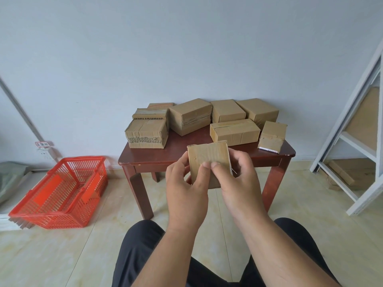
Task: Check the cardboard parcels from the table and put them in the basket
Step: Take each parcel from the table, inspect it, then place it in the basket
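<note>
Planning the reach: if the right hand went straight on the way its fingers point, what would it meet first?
The right hand grips the small parcel, so it presses into that at once; beyond lies the long taped parcel on the table, though depth is uncertain.

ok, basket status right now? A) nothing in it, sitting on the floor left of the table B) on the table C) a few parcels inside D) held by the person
A: the red basket sits on the floor left of the table, with no parcels visible inside.

1 small brown cardboard parcel [208,160] is held upright above the table's near edge; 8 taped parcels [234,131] crowd the tabletop; red basket [62,193] sits on the floor, left.
</note>
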{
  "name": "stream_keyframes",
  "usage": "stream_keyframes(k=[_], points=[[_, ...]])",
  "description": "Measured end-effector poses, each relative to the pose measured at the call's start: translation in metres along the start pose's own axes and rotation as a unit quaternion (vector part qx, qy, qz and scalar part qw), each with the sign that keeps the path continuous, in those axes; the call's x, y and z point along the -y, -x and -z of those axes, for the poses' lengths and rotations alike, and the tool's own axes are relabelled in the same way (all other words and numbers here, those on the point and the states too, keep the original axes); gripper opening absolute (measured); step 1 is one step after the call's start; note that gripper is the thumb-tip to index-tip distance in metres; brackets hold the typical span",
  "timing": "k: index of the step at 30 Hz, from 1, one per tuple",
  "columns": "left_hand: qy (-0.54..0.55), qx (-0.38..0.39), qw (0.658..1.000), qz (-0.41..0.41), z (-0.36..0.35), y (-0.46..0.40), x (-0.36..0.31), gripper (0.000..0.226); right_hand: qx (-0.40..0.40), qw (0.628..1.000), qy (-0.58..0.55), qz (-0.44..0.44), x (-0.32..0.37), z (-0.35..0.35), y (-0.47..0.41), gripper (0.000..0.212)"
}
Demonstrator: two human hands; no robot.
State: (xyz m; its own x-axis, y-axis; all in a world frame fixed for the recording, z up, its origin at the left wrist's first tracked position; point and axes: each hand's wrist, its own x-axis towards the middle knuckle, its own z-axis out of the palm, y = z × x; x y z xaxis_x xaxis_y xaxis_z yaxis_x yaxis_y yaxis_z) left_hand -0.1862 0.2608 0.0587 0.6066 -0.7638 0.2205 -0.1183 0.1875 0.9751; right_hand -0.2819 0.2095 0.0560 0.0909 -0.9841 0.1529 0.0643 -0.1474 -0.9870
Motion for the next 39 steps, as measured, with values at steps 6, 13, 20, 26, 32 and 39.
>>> stream_keyframes(k=[6, 13, 20, 26, 32, 39], points=[[0.040, 0.005, 0.999, 0.005, -0.002, 0.007, 0.001, 0.037, -0.027, 1.000, -0.010, -0.002, 0.004, 0.000, -0.005, 0.029], [0.044, -0.002, 0.999, 0.002, 0.000, 0.000, -0.004, 0.024, 0.008, 1.000, 0.000, 0.011, 0.000, 0.001, 0.010, 0.043], [0.014, 0.022, 1.000, -0.017, 0.000, 0.007, 0.000, 0.040, -0.005, 1.000, 0.004, 0.004, 0.005, -0.002, 0.002, 0.059], [0.010, 0.032, 0.999, 0.010, 0.001, 0.005, 0.007, 0.038, 0.016, 0.998, -0.041, -0.048, 0.004, -0.002, 0.004, 0.037], [0.003, 0.040, 0.999, 0.026, 0.001, 0.006, 0.008, 0.041, 0.009, 0.993, -0.069, -0.091, 0.010, -0.004, 0.006, 0.037], [0.024, 0.084, 0.991, 0.099, 0.003, 0.000, 0.005, 0.062, 0.022, 0.997, -0.034, -0.062, 0.006, -0.010, 0.016, 0.041]])
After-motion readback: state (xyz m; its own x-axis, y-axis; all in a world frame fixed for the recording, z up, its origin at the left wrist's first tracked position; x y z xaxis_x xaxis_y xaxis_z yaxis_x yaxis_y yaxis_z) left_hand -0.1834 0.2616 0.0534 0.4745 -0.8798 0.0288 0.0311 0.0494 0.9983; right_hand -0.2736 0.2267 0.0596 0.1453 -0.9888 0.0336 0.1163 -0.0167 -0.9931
